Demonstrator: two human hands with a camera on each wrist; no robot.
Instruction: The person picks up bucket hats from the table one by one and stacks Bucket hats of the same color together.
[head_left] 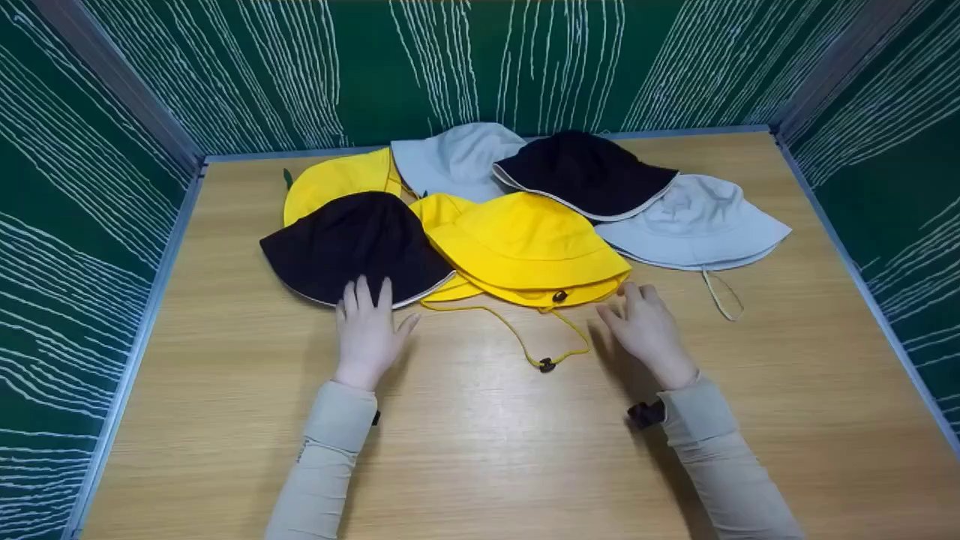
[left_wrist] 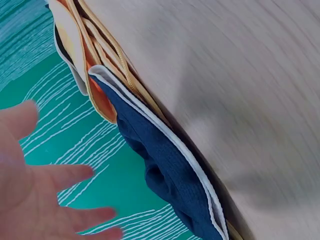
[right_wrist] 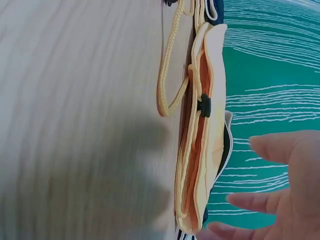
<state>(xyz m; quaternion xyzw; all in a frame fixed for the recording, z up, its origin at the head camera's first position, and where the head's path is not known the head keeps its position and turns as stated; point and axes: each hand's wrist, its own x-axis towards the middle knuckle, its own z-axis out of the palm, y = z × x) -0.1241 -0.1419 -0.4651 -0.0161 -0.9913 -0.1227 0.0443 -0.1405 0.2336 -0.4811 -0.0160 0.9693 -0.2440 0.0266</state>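
Note:
A pile of bucket hats lies toward the back of the table. My left hand [head_left: 369, 330], fingers spread, hovers at the front brim of the black hat [head_left: 360, 244] on the left; in the left wrist view a gap shows between the fingers and that hat [left_wrist: 160, 155]. My right hand [head_left: 646, 330] is by the right front edge of the front yellow hat [head_left: 529, 236], its fingers loosely extended and holding nothing. In the right wrist view a fingertip comes close to the yellow brim [right_wrist: 212, 130]; whether it touches, I cannot tell. A yellow cord [head_left: 502, 319] trails from the pile.
Behind are another yellow hat [head_left: 337, 180], a light grey-blue hat [head_left: 465, 161], a second black hat [head_left: 589, 176] and another grey-blue hat [head_left: 697, 225] with a hanging cord [head_left: 716, 296]. Green walls [head_left: 367, 67] with white lines enclose the wooden table [head_left: 480, 450] at the back and sides.

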